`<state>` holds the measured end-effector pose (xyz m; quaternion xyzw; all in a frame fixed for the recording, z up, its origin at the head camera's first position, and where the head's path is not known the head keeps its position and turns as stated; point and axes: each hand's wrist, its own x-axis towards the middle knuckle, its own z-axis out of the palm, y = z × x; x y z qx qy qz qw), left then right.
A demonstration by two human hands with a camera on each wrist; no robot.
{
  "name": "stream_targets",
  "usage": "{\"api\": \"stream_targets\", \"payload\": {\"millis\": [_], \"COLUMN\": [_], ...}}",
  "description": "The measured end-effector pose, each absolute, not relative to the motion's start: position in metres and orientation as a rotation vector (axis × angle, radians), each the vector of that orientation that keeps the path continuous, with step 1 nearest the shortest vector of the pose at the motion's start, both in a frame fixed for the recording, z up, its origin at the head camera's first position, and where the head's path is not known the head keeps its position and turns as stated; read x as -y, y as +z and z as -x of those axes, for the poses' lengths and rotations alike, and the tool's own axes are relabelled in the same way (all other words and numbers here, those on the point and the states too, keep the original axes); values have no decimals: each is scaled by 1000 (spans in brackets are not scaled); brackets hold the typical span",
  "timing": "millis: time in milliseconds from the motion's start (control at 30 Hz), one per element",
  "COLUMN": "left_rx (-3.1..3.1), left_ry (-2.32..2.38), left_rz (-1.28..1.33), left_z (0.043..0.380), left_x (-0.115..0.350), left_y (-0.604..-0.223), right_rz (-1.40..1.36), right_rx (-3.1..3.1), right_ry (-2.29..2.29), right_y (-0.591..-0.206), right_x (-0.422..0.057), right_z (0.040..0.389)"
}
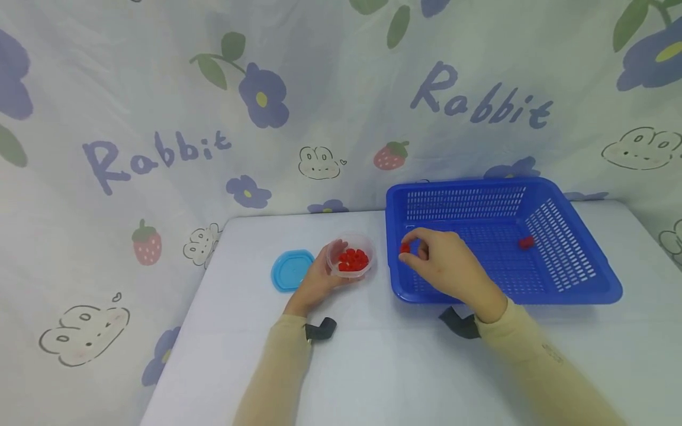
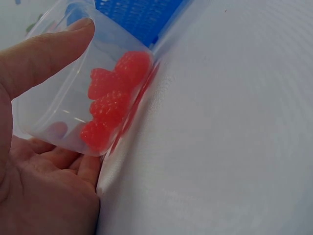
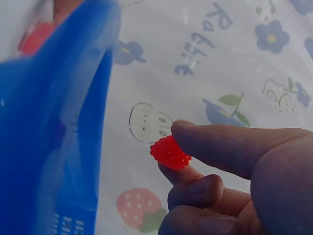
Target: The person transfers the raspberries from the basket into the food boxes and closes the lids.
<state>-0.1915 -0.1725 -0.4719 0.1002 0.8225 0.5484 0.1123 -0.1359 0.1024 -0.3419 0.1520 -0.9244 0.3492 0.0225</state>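
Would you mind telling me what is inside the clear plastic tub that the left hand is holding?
The clear tub, gripped by the left hand, holds a heap of red raspberries. The top ones show; the count and any berries beneath them stay hidden.

**White table and what rests on it**

A white table (image 1: 373,367) stands against a flower-printed cloth backdrop. A blue basket (image 1: 602,284) sits on it toward the far right. Just left of the basket stands a clear tub (image 1: 367,245) of red raspberries, tilted on its edge. Left of the tub, further from the basket, a blue lid (image 1: 290,270) lies flat.
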Motion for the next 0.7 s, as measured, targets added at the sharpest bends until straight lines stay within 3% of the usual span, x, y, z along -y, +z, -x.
{"api": "stream_targets", "payload": {"millis": [700], "left_rx": [-2422], "left_ry": [1612], "left_rz": [-305], "left_z": [192], "left_x": [172], "left_y": [-473], "right_rz": [-423], "right_rx": [2786], "right_ry": [1191], "right_y": [-364], "right_x": [-29], "right_z": [143]}}
